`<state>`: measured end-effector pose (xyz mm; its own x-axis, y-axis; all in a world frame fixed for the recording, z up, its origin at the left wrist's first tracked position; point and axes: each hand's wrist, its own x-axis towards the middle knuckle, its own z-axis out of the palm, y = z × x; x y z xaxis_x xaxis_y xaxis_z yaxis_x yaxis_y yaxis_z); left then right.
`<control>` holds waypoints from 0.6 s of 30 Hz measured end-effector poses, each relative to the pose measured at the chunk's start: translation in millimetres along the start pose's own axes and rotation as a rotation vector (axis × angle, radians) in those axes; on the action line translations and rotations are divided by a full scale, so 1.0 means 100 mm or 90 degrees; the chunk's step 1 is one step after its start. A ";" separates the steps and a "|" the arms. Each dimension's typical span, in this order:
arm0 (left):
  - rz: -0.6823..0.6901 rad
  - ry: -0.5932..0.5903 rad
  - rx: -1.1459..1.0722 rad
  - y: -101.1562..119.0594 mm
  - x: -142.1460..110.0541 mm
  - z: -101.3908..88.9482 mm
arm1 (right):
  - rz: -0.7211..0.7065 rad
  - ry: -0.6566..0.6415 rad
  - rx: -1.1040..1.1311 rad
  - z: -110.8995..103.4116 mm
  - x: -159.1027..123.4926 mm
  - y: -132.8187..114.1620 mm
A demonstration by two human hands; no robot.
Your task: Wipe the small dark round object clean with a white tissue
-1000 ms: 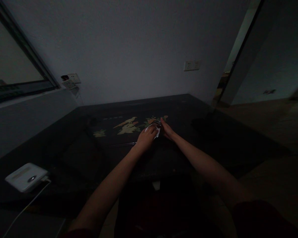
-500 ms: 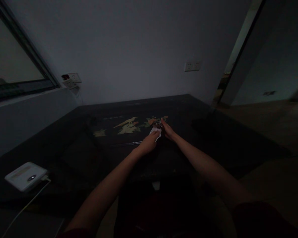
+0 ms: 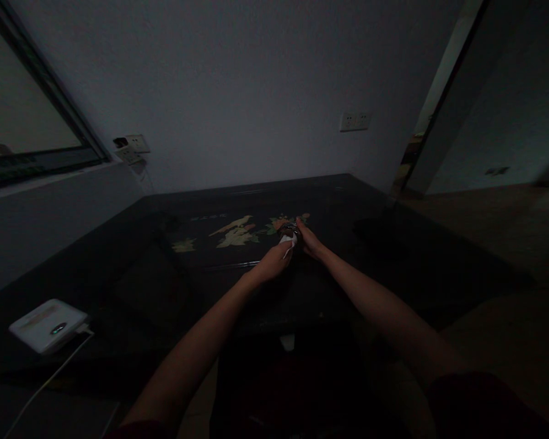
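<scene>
The scene is very dim. My left hand [image 3: 273, 263] pinches a small white tissue or cloth [image 3: 288, 241] against a small dark round object [image 3: 291, 230] on the black table [image 3: 393, 244]. Just right of it, my right hand [image 3: 310, 241] curls its fingers round that object and steadies it. I cannot make out what the object is. Both hands rest over a painted pattern of leaves and a bird [image 3: 238, 231] on the tabletop.
A white device with a cable [image 3: 48, 325] lies at the table's near left edge. Wall sockets [image 3: 132, 148] sit at the back left, another socket plate [image 3: 354, 121] on the far wall. A window [image 3: 18, 122] is on the left, a doorway [image 3: 439, 103] on the right.
My left hand has drawn back a little toward me and now pinches the white cloth, which looks more bunched. The right hand has stayed on the dark object.
</scene>
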<state>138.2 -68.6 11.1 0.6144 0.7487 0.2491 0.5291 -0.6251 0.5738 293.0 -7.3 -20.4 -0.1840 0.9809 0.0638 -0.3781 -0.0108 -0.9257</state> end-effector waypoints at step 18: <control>0.058 0.004 0.412 0.06 -0.05 -0.05 | 0.085 -0.060 0.027 0.02 -0.07 -0.16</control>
<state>135.0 -75.1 16.6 0.6709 0.6868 0.2797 0.7219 -0.6911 -0.0345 299.0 -13.9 -5.1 -0.3185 0.9476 -0.0230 -0.3827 -0.1507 -0.9115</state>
